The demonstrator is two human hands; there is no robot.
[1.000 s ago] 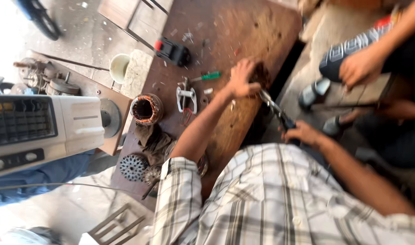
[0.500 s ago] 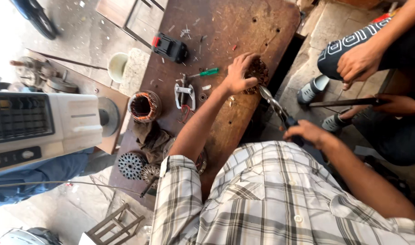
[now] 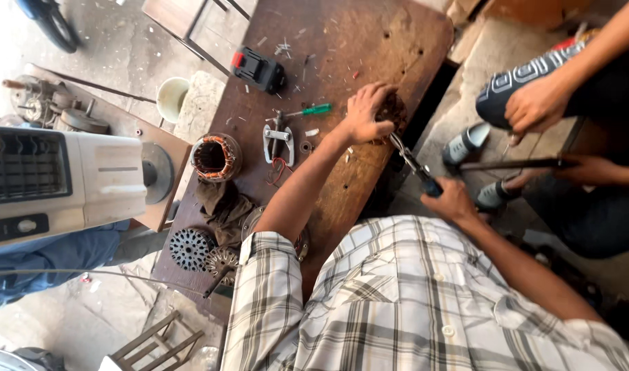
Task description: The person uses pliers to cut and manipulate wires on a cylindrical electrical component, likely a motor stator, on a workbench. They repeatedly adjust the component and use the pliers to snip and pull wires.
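Workbench (image 3: pixel 369 41) at centre, running from near to far; motor part (image 3: pixel 391 113) at its right edge, under the left hand (image 3: pixel 365 113); pliers (image 3: pixel 412 165) just right of it, off the edge, held by the right hand (image 3: pixel 452 200); screwdriver (image 3: pixel 313 110) left of the left hand; battery pack (image 3: pixel 259 69) farther left; wound stator (image 3: pixel 215 156) at the left edge; another person's hand (image 3: pixel 534 106) at far right.

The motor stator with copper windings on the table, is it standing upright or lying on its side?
Upright. The motor stator rests on one flat end on the wooden table; its round opening faces up toward the camera.
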